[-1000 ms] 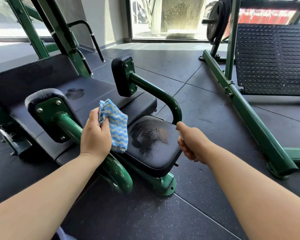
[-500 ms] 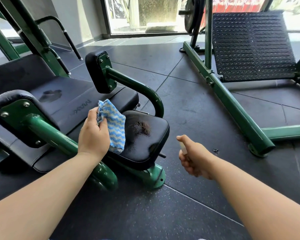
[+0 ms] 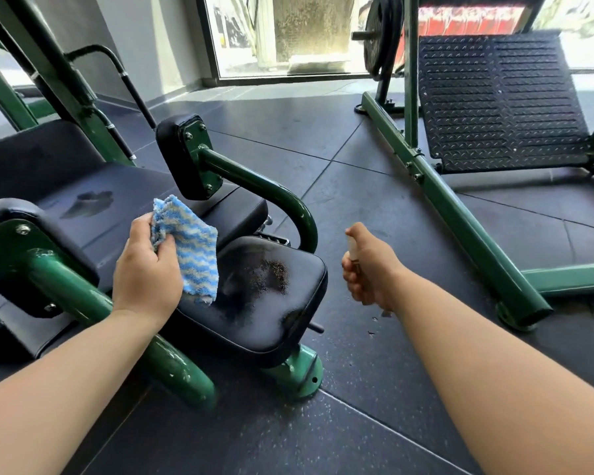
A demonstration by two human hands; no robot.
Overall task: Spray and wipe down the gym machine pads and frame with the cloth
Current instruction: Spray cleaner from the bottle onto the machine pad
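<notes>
Gym floor (image 3: pixel 374 207); hands grip cloth (image 3: pixel 191 245) and spray bottle (image 3: pixel 352 250).

Rubber floor tiles (image 3: pixel 374 207) (dark, speckled), bright window (image 3: pixel 299 32), weight plate (image 3: pixel 379 36)

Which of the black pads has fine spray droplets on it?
The small front pad, by the cloth. The long pad shows only one wet smear, and the upright pads look dry.
</notes>
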